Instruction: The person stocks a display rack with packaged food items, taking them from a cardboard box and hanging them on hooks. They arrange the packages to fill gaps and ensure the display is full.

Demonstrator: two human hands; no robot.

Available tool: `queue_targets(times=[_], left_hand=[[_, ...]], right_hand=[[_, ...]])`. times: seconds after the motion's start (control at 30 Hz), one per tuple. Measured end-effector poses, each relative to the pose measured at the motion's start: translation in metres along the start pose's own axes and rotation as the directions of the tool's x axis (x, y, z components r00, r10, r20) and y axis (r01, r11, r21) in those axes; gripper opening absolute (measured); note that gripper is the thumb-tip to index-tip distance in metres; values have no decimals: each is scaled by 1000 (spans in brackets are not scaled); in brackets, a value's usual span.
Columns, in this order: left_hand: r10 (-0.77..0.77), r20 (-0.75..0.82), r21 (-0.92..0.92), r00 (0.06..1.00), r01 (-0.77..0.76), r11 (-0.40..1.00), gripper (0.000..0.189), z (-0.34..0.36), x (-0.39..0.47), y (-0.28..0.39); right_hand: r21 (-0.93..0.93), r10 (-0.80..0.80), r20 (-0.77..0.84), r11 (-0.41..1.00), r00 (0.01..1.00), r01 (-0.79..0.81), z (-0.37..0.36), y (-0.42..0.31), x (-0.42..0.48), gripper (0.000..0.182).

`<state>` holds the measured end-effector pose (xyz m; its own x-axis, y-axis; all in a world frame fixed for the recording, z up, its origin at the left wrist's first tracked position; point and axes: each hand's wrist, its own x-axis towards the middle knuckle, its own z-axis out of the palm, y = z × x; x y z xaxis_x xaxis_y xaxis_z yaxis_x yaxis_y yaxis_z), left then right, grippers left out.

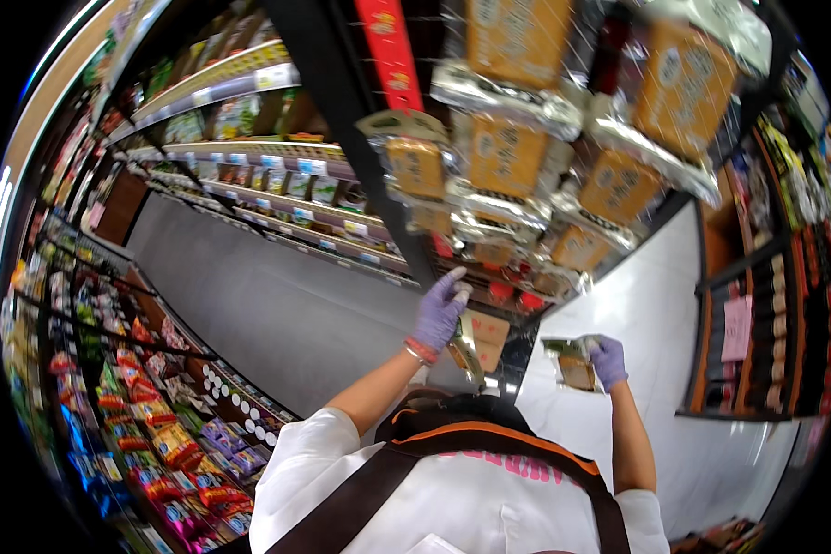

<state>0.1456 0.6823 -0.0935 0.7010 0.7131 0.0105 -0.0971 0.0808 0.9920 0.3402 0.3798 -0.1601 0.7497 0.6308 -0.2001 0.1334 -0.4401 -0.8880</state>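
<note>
My left hand (pixel 440 315), in a purple glove, is raised at the lower edge of a hanging display of packets. Its index finger points up and the other fingers look partly bent. Below it are a narrow packet (pixel 465 359) and an open cardboard carton (pixel 486 339); whether the hand touches that packet is unclear. My right hand (pixel 608 361), also gloved, grips the side of a clear packet (pixel 576 370) with a green header and tan food inside, held out over the white floor. Above hang similar packets (pixel 509 156) of orange-brown blocks in clear and silvery wrap.
A black rack post (pixel 350 118) and a red strip (pixel 391 55) stand beside the packets. Long shelves with price tags (pixel 311 166) run left. Bagged snacks (pixel 173 443) fill a low bin at lower left. Another shelf unit (pixel 741 346) stands right, across the pale floor (pixel 630 277).
</note>
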Motion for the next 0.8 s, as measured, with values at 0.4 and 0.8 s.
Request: queue_targets(times=[0.4,0.8], left_hand=[[500,90,32,861,-504,863,45,-79,116,247],[299,625,-77,721,-324,943,42,-82,162,296]], right_hand=[[-446,-787,107,508,607,737,68,-285,15,14],[-138,-706,-463,655,536,743,89,-445,35,32]])
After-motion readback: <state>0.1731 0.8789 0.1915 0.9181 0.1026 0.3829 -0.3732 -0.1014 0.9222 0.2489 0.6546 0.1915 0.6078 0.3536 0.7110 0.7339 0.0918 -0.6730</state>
